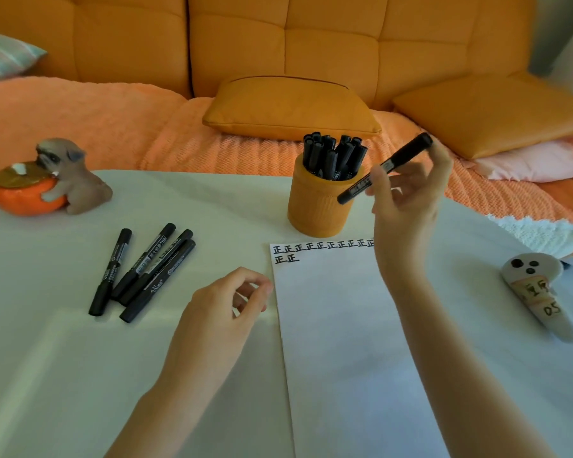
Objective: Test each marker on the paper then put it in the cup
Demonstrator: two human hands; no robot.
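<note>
My right hand [407,200] holds a capped black marker [386,168] in its fingers, tilted, in the air just right of the orange cup [315,209]. Several black markers [333,157] stand in that cup. A white sheet of paper [351,342] lies below the cup, with rows of black test marks [321,247] along its top edge. Several more black markers [143,271] lie loose on the table at the left. My left hand [222,312] rests on the table by the paper's left edge, fingers loosely curled, holding nothing.
A dog figurine with an orange bowl [47,183] sits at the table's far left. A white controller with taped labels [540,292] lies at the right. An orange sofa with cushions [291,107] runs behind the white table [80,375].
</note>
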